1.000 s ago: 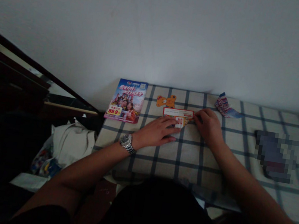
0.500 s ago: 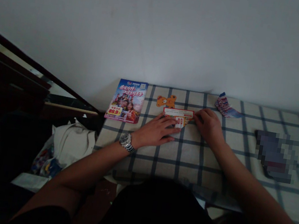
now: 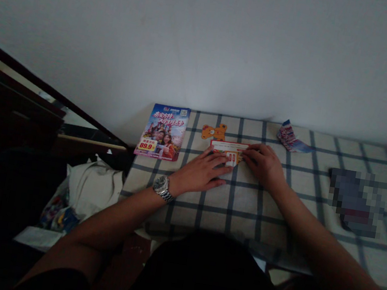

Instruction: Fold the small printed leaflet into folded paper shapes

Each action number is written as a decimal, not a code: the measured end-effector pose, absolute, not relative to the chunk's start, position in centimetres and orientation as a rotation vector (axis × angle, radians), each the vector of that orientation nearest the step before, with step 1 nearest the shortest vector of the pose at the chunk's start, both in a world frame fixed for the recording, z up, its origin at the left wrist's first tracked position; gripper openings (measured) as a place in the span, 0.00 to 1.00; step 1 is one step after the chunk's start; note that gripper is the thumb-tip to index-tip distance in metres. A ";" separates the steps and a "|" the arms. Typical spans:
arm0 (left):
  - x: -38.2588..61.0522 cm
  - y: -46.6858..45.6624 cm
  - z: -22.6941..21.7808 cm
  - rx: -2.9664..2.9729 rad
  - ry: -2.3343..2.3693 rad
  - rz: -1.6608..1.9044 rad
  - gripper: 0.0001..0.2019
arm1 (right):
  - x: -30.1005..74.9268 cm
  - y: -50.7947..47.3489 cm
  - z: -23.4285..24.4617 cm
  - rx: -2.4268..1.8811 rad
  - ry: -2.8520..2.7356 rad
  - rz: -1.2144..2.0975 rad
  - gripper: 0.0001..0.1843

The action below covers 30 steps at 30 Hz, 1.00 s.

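A printed paper leaflet (image 3: 229,146) in red, white and orange lies on the checked cloth (image 3: 244,219), its lower right side slanting as if folded. My left hand (image 3: 207,172), with a metal watch on the wrist, rests flat over the leaflet's lower left, fingers spread. At the right edge my right hand (image 3: 265,165) has its thumb and fingers closed together on the paper. An orange bear-shaped cutout (image 3: 213,131) sits just above the leaflet. The part of the paper beneath my left fingers is hidden.
A stack of colourful flyers (image 3: 163,133) lies at the left end of the cloth. A creased, folded flyer (image 3: 293,138) stands near the wall at right. Farther right is a dark, blurred-out object (image 3: 352,199). Bags (image 3: 93,185) sit below on the left.
My right hand has shifted slightly left along the leaflet's right side, its fingers now further in over the slanted edge. My left hand stays in place on the paper.
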<state>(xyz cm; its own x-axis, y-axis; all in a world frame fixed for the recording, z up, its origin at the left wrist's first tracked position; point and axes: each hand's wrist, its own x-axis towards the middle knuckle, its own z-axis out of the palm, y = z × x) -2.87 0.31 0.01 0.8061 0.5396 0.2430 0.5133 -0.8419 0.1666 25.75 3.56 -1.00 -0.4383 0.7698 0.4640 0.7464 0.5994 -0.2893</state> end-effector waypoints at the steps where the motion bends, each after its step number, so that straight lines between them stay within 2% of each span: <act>1: -2.8 0.3 0.1 2.900 0.847 0.436 0.23 | 25.7 3.5 -1.0 -1.198 -2.269 0.058 0.10; 16: -2.6 1.5 1.1 2.843 0.845 0.507 0.17 | 25.6 3.3 -0.8 -1.217 -2.268 0.049 0.09; 30: -1.5 0.7 1.5 2.867 1.018 0.478 0.21 | 25.4 2.8 -0.1 -1.216 -2.313 0.024 0.11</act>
<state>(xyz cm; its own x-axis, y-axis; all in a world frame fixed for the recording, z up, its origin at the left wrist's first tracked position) -1.53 0.72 1.47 0.7336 0.6244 0.2683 0.6051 -0.7799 0.1602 25.40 2.79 -0.12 -0.4604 0.7720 0.4382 0.7629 0.5965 -0.2495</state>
